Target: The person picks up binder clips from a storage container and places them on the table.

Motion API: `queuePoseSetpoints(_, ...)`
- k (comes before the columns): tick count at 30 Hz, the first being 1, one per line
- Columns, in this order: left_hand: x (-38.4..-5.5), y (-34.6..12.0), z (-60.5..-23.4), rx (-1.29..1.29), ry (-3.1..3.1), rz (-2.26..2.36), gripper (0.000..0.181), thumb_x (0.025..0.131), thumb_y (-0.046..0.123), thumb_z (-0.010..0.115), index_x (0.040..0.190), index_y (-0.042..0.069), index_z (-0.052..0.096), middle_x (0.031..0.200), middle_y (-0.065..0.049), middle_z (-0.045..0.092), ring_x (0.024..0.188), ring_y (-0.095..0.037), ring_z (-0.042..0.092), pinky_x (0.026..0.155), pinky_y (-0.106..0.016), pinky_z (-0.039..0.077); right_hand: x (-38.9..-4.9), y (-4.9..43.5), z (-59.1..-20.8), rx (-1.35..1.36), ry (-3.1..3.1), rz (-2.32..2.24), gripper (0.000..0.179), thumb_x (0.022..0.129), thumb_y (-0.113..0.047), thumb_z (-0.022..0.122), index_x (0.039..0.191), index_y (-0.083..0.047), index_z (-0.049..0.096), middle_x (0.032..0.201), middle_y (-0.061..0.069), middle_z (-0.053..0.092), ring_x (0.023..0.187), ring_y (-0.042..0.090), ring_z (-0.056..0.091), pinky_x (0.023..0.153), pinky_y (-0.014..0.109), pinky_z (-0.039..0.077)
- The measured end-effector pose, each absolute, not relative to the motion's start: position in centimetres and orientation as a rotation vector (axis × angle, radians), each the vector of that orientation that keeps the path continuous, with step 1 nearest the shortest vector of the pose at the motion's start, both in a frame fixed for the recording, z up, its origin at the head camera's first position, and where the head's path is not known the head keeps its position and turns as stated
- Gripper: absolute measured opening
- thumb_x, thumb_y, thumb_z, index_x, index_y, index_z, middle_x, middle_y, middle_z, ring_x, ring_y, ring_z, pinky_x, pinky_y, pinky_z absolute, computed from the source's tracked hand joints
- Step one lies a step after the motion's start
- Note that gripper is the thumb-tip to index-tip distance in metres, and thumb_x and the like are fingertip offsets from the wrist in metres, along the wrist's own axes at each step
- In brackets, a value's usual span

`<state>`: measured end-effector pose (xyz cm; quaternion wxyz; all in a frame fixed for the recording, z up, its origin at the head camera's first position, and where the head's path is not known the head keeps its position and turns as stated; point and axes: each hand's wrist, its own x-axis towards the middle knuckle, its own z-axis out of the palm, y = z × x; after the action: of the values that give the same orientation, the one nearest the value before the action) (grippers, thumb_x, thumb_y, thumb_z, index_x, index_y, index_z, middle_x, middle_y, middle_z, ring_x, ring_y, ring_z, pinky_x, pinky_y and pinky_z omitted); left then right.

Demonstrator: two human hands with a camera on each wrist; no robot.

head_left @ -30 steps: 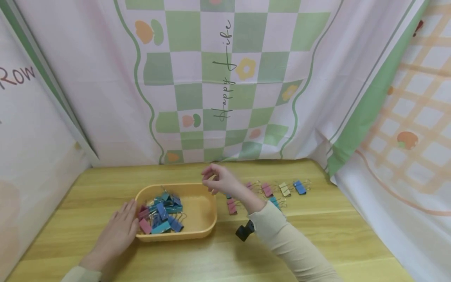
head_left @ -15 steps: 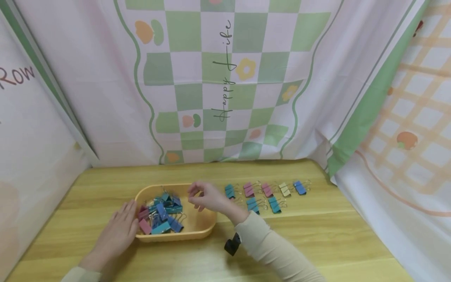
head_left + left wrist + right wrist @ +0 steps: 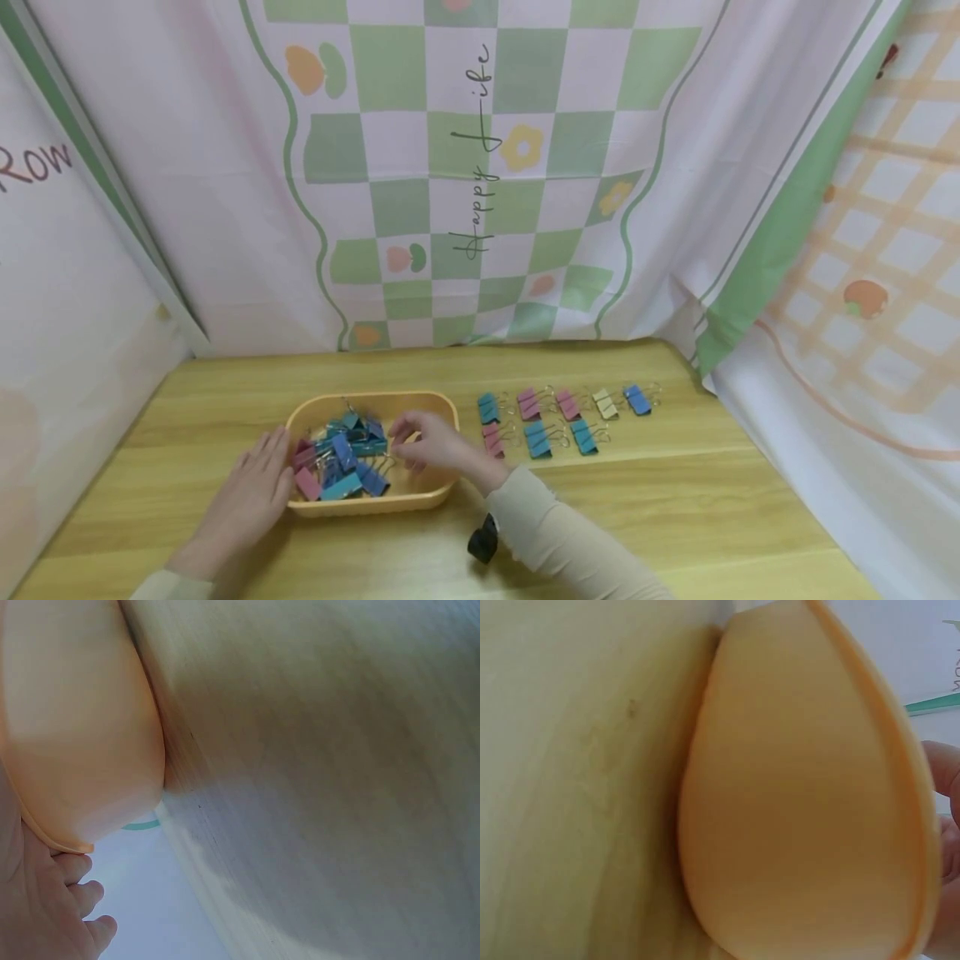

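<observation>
1) Rested L hand (image 3: 251,492) on L end of yellow-orange tray (image 3: 420,500), fingers fairly straight along rim, relaxed & gripping nothing
2) Held R hand (image 3: 429,442) over R part of tray, fingers loosely bent, looked slack rather than clenched, just beside clip heap; couldn't tell if touching
3) Saw clip heap (image 3: 343,450) in L & mid part of tray: blue, teal, pink binder clips, jumbled, overlapping, some wire handles showing
4) Counted 8 more clips on table (image 3: 375,567), R of tray, in 2 rows
5) Noted back row, L to R: back teal clip (image 3: 489,407), first pink clip (image 3: 528,403), second pink clip (image 3: 567,404), yellow clip (image 3: 604,404), blue clip (image 3: 637,399)
6) Noted front row, L to R: front pink clip (image 3: 492,441), first front teal clip (image 3: 537,439), second front teal clip (image 3: 583,437)
7) Found handles of both rows pointing approx R
8) Spotted black device (image 3: 483,540) under R wrist, nr beige sleeve (image 3: 570,542)
9) Saw green/white checked curtain (image 3: 517,192) behind table, w/ "Happy Life" lettering, plus orange-checked cloth (image 3: 862,250) on R
10) Got tray's outer wall in both wrist views; L fingertips at rim in left one, R hand partly hidden behind rim in right one
</observation>
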<state>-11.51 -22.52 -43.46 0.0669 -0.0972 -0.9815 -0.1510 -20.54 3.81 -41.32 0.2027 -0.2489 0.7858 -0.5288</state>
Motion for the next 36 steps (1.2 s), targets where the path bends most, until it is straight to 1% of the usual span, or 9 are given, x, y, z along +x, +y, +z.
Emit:
queuePoseSetpoints(3,-11.5,-22.5,-43.5,-0.294,-2.956,-0.457,0.054,0.099,0.024,0.033,0.14,-0.011,0.023,0.145,-0.028,0.02,0.13,-0.046,0.02,0.103,-0.059,0.016,-20.3,3.6,-41.5,-0.687,2.193,-1.466,0.017,0.085,0.0,0.062,0.101,0.003,0.058,0.084,0.005,0.057,0.059,0.021,0.057,0.051,0.037,0.054)
queuePoseSetpoints(8,-11.4,-22.5,-43.4,-0.3,-2.952,-0.465,0.054,0.1,0.024,0.032,0.139,-0.012,0.023,0.144,-0.029,0.021,0.13,-0.046,0.021,0.103,-0.06,0.016,-20.2,3.2,-41.7,-0.664,2.21,-1.446,0.016,0.084,-0.002,0.064,0.099,0.0,0.059,0.082,0.002,0.057,0.057,0.02,0.058,0.05,0.032,0.054)
queuePoseSetpoints(13,-11.4,-22.4,-43.3,-0.294,-2.958,-0.463,0.055,0.099,0.024,0.033,0.139,-0.012,0.023,0.144,-0.028,0.021,0.13,-0.046,0.02,0.103,-0.059,0.016,-20.2,2.9,-42.0,-0.663,2.22,-1.403,0.014,0.084,-0.003,0.065,0.096,-0.004,0.059,0.081,0.001,0.057,0.056,0.019,0.058,0.049,0.03,0.053)
queuePoseSetpoints(20,-11.4,-22.4,-43.2,-0.295,-2.961,-0.466,0.055,0.099,0.024,0.033,0.14,-0.012,0.022,0.145,-0.028,0.02,0.13,-0.046,0.02,0.103,-0.059,0.016,-20.1,2.3,-42.3,-0.65,2.196,-1.369,0.015,0.083,0.0,0.064,0.096,-0.003,0.058,0.078,0.003,0.058,0.054,0.023,0.059,0.049,0.031,0.054)
queuePoseSetpoints(28,-11.4,-22.4,-43.3,-0.291,-2.966,-0.471,0.055,0.1,0.025,0.032,0.14,-0.011,0.021,0.145,-0.028,0.019,0.13,-0.046,0.019,0.104,-0.059,0.015,-20.1,1.7,-42.8,-0.651,2.202,-1.366,0.012,0.083,0.0,0.063,0.094,-0.002,0.059,0.07,0.005,0.055,0.048,0.018,0.055,0.045,0.029,0.051)
queuePoseSetpoints(36,-11.4,-22.5,-43.3,-0.298,-2.956,-0.479,0.055,0.1,0.024,0.032,0.14,-0.011,0.021,0.145,-0.027,0.019,0.131,-0.046,0.019,0.103,-0.059,0.016,-20.2,1.8,-42.9,-0.682,2.195,-1.365,0.008,0.086,-0.001,0.059,0.093,0.0,0.06,0.065,0.006,0.056,0.049,0.017,0.055,0.046,0.03,0.051)
